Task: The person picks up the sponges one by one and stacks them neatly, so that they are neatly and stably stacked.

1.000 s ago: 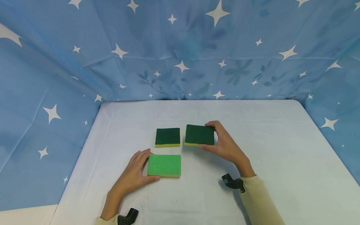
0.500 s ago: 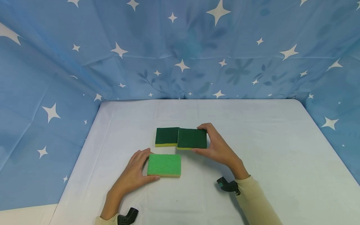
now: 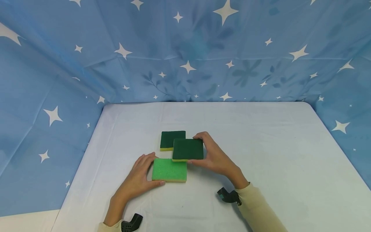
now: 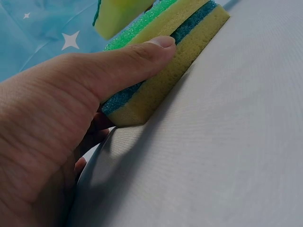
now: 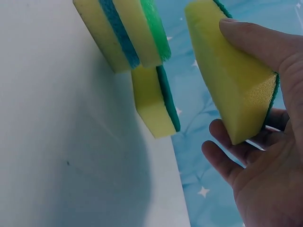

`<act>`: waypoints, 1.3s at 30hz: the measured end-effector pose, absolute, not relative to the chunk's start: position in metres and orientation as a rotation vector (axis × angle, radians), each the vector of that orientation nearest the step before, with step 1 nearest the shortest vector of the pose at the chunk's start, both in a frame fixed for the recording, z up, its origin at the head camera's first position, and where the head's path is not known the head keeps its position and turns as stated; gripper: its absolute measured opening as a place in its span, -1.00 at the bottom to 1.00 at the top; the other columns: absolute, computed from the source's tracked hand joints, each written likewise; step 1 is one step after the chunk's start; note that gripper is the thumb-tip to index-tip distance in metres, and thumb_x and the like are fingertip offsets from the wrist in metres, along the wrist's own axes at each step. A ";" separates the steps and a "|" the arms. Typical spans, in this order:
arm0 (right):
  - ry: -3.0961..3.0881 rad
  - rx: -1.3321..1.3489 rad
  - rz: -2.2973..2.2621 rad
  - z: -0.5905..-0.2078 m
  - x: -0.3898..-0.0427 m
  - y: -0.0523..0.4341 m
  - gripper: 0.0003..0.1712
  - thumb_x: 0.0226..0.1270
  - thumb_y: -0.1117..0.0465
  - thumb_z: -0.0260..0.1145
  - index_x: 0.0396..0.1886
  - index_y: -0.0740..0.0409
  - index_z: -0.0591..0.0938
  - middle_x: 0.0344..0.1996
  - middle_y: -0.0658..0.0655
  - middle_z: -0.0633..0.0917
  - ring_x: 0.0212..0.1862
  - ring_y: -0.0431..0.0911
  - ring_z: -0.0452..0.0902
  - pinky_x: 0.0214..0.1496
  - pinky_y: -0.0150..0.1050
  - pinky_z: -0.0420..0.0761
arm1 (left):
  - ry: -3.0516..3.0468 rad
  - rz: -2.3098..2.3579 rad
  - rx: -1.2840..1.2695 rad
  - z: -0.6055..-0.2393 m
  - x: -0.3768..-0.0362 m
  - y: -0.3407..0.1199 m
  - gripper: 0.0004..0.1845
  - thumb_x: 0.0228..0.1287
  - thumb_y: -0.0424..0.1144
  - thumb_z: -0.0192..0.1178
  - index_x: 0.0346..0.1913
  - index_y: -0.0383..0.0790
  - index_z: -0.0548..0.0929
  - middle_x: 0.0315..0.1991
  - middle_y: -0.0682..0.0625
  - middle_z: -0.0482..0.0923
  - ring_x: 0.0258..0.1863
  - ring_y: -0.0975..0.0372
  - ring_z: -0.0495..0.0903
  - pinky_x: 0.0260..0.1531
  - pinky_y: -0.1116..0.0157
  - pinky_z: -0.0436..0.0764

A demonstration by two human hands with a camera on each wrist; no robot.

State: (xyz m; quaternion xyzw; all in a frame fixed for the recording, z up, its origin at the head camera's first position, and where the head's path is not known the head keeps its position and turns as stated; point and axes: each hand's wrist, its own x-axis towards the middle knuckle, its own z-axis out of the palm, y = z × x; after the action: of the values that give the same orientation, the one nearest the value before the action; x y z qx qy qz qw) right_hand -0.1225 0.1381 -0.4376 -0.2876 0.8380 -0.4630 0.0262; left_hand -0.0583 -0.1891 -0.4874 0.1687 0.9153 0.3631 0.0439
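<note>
My left hand (image 3: 137,178) grips a stack of two sponges from its left side, thumb on the near face and fingers behind. On top is the bright green sponge (image 3: 169,170); beneath it, in the left wrist view, lies a yellow sponge with a blue scouring layer (image 4: 175,71). My right hand (image 3: 215,158) pinches a yellow sponge with a dark green scouring layer (image 3: 187,149) by its right end, green side up. It hangs above the table, overlapping the stack's back edge in the head view. Another dark green and yellow sponge (image 3: 168,139) lies behind the stack, partly covered by the held one.
A white cloth covers the table (image 3: 261,129). Behind and beside it hangs a blue curtain (image 3: 197,48) with white stars. Dark wrist cameras sit at both beige sleeves (image 3: 259,204).
My right hand has carried the dark green sponge left and toward me, from beside the other dark green sponge to over the stack's back edge. My left hand has stayed still.
</note>
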 end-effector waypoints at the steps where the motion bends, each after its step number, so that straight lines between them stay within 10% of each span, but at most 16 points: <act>1: 2.586 -0.900 -1.434 -0.438 -0.122 0.137 -0.13 0.20 0.06 0.71 0.36 0.16 0.40 0.25 0.07 0.48 0.24 -0.04 0.44 0.33 0.07 0.56 | 2.798 1.110 0.517 -0.487 -0.058 -0.189 -0.06 0.09 0.21 0.60 0.45 -0.18 0.49 0.56 -0.21 0.34 0.58 -0.17 0.20 0.59 -0.19 0.12; 39: 2.557 -1.100 -1.426 -0.445 -0.104 0.098 -0.10 0.22 0.05 0.69 0.37 0.26 0.38 0.29 0.13 0.46 0.27 -0.06 0.45 0.35 -0.01 0.60 | 2.806 1.117 0.546 -0.489 -0.059 -0.190 -0.06 0.14 0.21 0.58 0.47 -0.21 0.47 0.55 -0.22 0.34 0.59 -0.18 0.18 0.59 -0.22 0.10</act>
State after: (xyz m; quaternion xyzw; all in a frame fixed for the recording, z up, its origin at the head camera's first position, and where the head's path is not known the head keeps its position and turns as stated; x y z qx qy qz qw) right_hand -0.1043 0.0982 -0.4453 -0.3518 0.8174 -0.4561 0.0069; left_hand -0.0587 -0.1898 -0.4886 0.1779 0.9137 0.3637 0.0364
